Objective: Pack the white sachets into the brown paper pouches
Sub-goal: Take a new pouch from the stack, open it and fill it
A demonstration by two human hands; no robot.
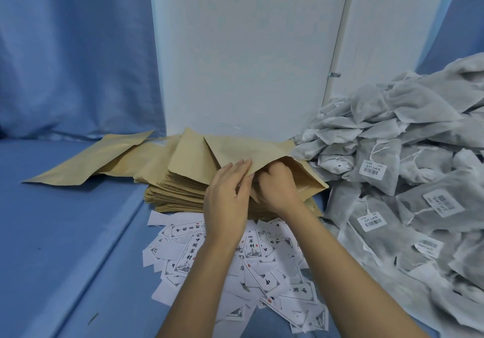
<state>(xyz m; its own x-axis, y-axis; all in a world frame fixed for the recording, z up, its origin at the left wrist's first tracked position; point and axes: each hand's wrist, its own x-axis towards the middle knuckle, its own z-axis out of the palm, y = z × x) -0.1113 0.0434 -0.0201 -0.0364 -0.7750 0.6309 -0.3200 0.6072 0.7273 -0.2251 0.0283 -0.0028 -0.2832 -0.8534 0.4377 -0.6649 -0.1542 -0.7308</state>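
1. While both hands work at the mouth of the top pouch (264, 153), I read this step as opening it: no sachet is in either hand yet.
2. The left hand (226, 201) lays nearly straight fingers (242, 167) along the upper lip. Its thumb is hidden, so I cannot tell whether it pinches or only lifts.
3. The right hand (279, 189) has its fingers curled in at the mouth and gripping the paper, knuckles up.
4. That pouch sits on the stack of pouches (172, 192), its mouth towards me and its long side running off to the right corner.
5. The relation that matters: the heap of sachets (408, 138) lies to the right, touching the pouch's right edge. The right hand is clearly the nearer one, so I'd expect it to do the fetching while the left holds the lip up.
6. The nearest labelled sachet (377, 167) lies just beside the pouch's right corner, long axis pointing away from me.
7. Writing: sachet tags carry barcodes with text too small to read. The printed cards (188, 253) scattered on the blue worktop (65, 233) in front of the stack show large Chinese characters, 中 and 材 among them.
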